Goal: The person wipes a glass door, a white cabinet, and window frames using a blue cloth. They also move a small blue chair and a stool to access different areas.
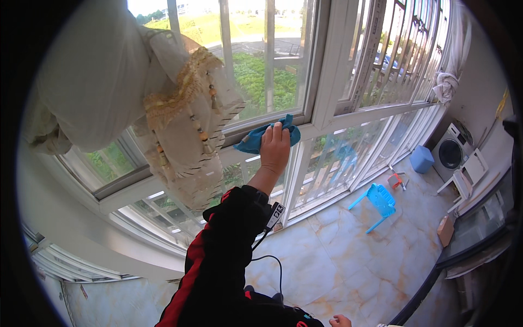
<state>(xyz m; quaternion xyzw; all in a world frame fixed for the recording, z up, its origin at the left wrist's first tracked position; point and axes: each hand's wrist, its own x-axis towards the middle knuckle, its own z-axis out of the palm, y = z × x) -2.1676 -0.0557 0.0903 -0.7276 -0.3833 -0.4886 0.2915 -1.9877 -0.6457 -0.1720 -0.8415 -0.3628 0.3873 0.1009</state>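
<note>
My right or left arm is told by its side: the arm in a black and red sleeve rises from the lower left, and my left hand grips a blue cloth. The cloth lies against the white window frame, at the ledge below the sliding pane. Just left of it hangs a sheer curtain with gold lace trim and beaded tassels. Low in the picture, my right hand is partly cut off by the edge; its fingers look curled, and whether it holds anything is unclear.
A blue plastic chair, a small red stool and a blue bin stand on the marbled tile floor. Farther right are a washing machine and a white chair. A black cable hangs beside my sleeve.
</note>
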